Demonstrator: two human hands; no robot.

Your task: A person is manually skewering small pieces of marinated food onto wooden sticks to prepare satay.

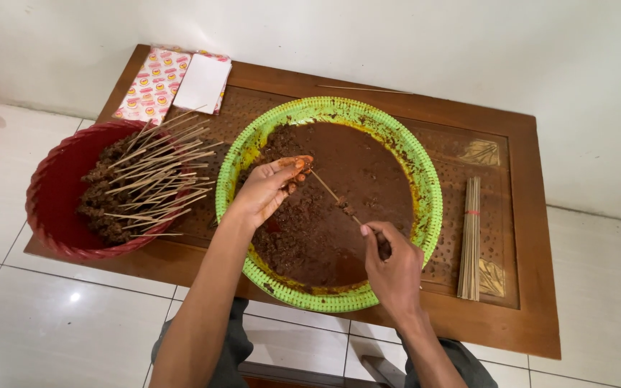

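Observation:
A round green plastic basin (425,179) with brown marinated meat pieces sits on a low wooden table (533,237). My right hand (391,267) pinches the lower end of a thin bamboo skewer (327,188) that carries a small piece of meat near its middle. My left hand (271,188), stained orange, holds the skewer's upper tip with its fingertips over the basin.
A red woven basket (55,190) at the left holds several finished meat skewers. A bundle of bare bamboo sticks (470,241) lies at the right of the table. Printed paper wrappers (154,82) lie at the back left. White tiled floor surrounds the table.

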